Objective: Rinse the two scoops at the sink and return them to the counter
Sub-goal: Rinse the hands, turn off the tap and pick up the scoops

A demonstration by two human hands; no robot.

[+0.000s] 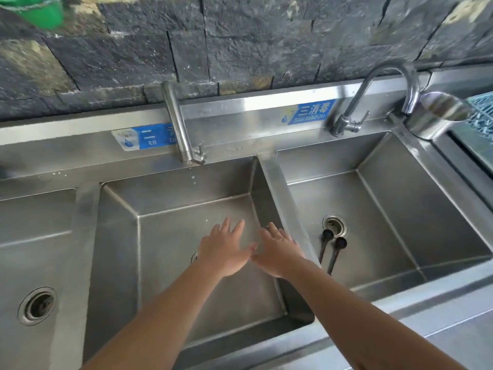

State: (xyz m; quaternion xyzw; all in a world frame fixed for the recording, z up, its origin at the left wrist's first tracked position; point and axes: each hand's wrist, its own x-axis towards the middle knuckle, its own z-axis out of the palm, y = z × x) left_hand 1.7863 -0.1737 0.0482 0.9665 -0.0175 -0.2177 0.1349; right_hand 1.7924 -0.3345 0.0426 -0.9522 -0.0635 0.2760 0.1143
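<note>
The left hand (226, 249) hides most of the middle basin's drain (194, 256). The faucet (178, 124) covers part of the blue label (141, 138) behind it. Right of that faucet, the steel cup (434, 116) is motion-blurred. The green bucket (40, 9) is cut off by the top edge.

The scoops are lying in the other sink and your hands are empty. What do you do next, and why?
Probably move the right hand across the divider to pick up the two scoops by the drain in the right basin. Both hands are open over the middle basin, holding nothing, and the left hand is farther away.
</note>
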